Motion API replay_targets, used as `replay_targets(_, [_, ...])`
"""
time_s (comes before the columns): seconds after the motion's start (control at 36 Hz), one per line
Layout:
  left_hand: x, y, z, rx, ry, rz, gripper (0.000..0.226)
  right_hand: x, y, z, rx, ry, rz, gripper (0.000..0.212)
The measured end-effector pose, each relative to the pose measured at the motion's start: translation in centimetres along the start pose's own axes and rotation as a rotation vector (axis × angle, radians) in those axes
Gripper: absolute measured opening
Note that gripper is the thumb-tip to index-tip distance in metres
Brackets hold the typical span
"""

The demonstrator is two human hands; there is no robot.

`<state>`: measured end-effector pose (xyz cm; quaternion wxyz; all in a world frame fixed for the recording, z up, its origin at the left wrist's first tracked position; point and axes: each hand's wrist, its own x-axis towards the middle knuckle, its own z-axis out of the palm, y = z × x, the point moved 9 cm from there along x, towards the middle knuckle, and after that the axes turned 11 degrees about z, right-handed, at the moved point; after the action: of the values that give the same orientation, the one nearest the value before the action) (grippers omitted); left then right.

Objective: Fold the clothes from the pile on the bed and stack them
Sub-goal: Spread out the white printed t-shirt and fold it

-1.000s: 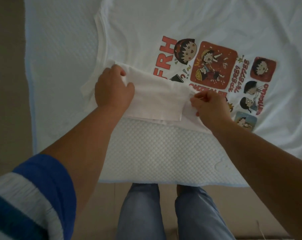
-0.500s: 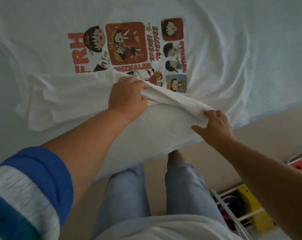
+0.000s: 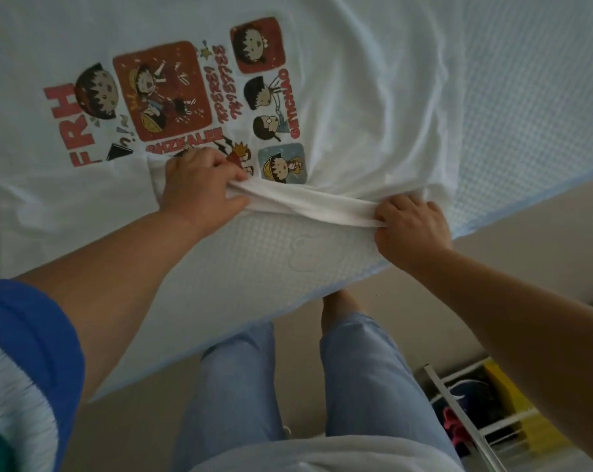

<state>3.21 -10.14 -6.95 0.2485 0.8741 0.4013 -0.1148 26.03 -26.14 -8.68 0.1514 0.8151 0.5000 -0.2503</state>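
Observation:
A white T-shirt (image 3: 356,80) with a red and brown cartoon print lies spread flat on the bed (image 3: 254,267), print side up. Its near side edge is gathered into a taut band of cloth between my hands. My left hand (image 3: 199,189) pinches that band just below the print. My right hand (image 3: 411,226) grips the other end of the band near the bed's front edge. No pile or stack of clothes shows in this view.
The bed's quilted white cover with a pale blue border (image 3: 533,114) extends right of the shirt. The beige floor (image 3: 492,267) and my legs in light blue trousers (image 3: 356,386) are below. A rack with dark and yellow items (image 3: 482,413) stands at the lower right.
Both hands slid rightward along the shirt's near edge, leaving the folded sleeve. My right hand went from resting open on the cloth to gripping it, and the edge is now bunched taut between them.

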Motion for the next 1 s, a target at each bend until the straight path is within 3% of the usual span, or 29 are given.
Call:
replay_targets(0.11, [0.9, 0.4, -0.7, 0.061, -0.034, -0.013, 0.016, 0.6, 0.9, -2.0, 0.147, -0.057, 0.007, 0.013])
replay_targets(0.17, [1.2, 0.5, -1.4, -0.029, -0.033, -0.028, 0.012, 0.8, 2.0, -3.4, 0.192, -0.096, 0.028, 0.003])
replay_targets(0.25, [1.2, 0.2, -2.7, -0.280, 0.000, -0.107, 0.011, 1.5, 3.6, -5.7, 0.126, -0.207, 0.003, 0.006])
replay_targets(0.36, [1.6, -0.6, -4.4, -0.305, 0.044, -0.164, 0.012, 4.0, 6.2, -8.7, 0.095, -0.361, 0.023, 0.008])
replay_targets(0.42, [2.1, -1.0, -4.4, -0.284, 0.017, -0.199, 0.011, 6.2, 7.5, -11.1, 0.379, -0.331, 0.129, 0.006])
replay_targets(0.5, [3.5, -1.5, -4.0, -0.280, 0.012, -0.253, 0.013, 9.4, 8.0, -13.8, 0.994, -0.284, 0.239, 0.014])
replay_targets(0.56, [4.7, -1.8, -3.6, -0.263, 0.015, -0.288, 0.017, 11.7, 8.0, -14.4, 1.178, -0.241, 0.261, 0.019])
replay_targets(0.78, [9.6, 1.0, -1.7, -0.334, -0.073, -0.272, 0.031, 16.4, 6.8, -11.9, 0.921, -0.041, 0.271, 0.009])
replay_targets(0.89, [13.0, 5.3, -1.6, -0.433, -0.083, -0.155, 0.040, 15.5, 7.0, -12.4, 0.934, 0.041, 0.235, 0.016])
replay_targets(1.0, [16.8, 10.4, -1.8, -0.546, -0.136, -0.057, 0.049, 14.2, 6.3, -13.1, 1.048, -0.004, 0.147, 0.012])
